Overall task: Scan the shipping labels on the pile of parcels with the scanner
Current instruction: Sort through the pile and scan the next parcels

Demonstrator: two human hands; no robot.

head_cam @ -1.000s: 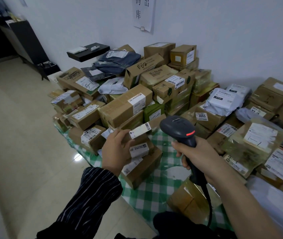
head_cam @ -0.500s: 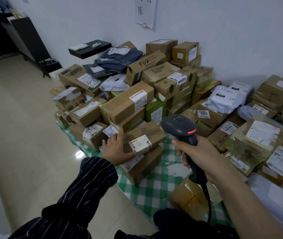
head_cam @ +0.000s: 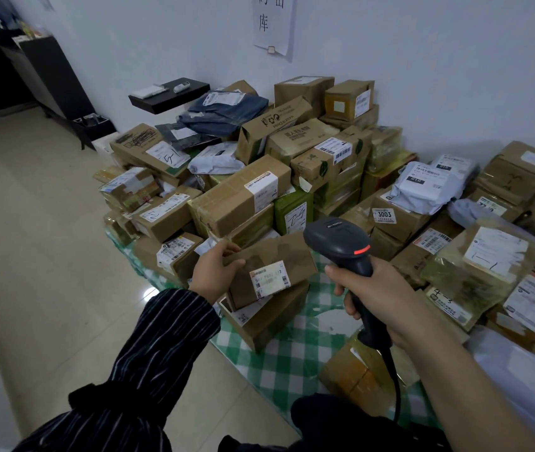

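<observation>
1. Head view, the only one here: a small brown parcel [head_cam: 279,256] is being held by the left hand [head_cam: 215,272] at its 9 o'clock end. The fingers are being curled over the far edge and the thumb is being laid flat on top.
2. The parcel is being rested on a bigger box [head_cam: 269,316] on the checked cloth [head_cam: 279,363], at the 6 o'clock edge of the pile [head_cam: 243,197].
3. Its label [head_cam: 269,278] is being shown face up near the 6 o'clock edge, clear of the thumb, which is good.
4. The scanner [head_cam: 341,243] is being gripped by the right hand [head_cam: 377,291], fingers wrapped tight round the handle. Whether the trigger is being squeezed can't be told.
5. The scanner head looks like it's being aimed past the parcel, toward 11 o'clock. It's probably best tipped down toward 8 o'clock onto the barcode while the parcel is being kept still.
</observation>
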